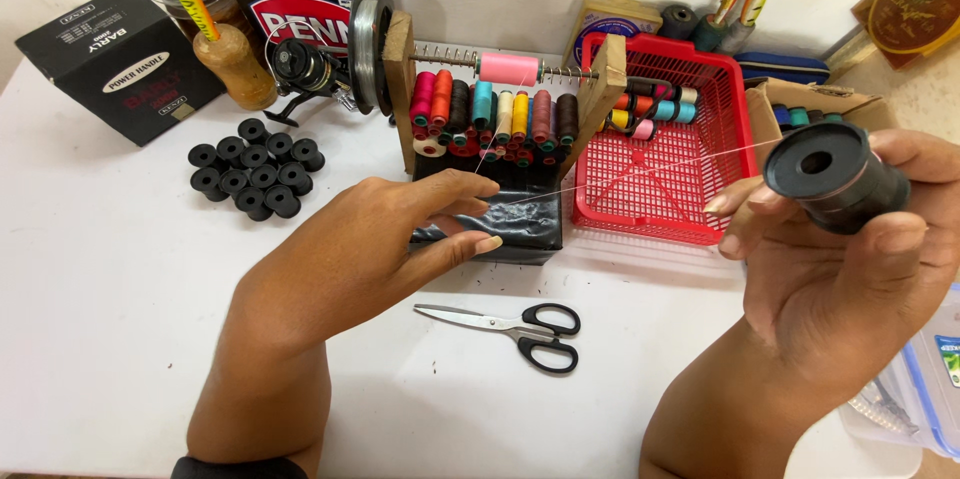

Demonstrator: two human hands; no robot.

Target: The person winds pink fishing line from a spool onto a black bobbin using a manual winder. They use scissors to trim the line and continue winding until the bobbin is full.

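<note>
A black spool (836, 176) is held in the right hand (850, 269), to the right of the red basket (700, 109) and above the white table (120, 339). The spool is gripped round its body by curled fingers, the thumb pressed along its near side; its long axis is tilted up and to the left, so that the flanged end with the centre hole is turned toward the camera and the basket. A thin pale thread (640, 171) is stretched from the spool leftward across the front of the basket to the left hand (400, 239), where it is pinched between thumb and forefinger, the other fingers being extended beside them. That hand is placed just left of the basket, in front of the wooden rack (600, 89) of coloured thread reels. Black-handled scissors (520, 324) lie on the table near the basket's front left corner, blades pointing left. A cluster of empty black bobbins (255, 167) is seen well to the left of the basket.
</note>
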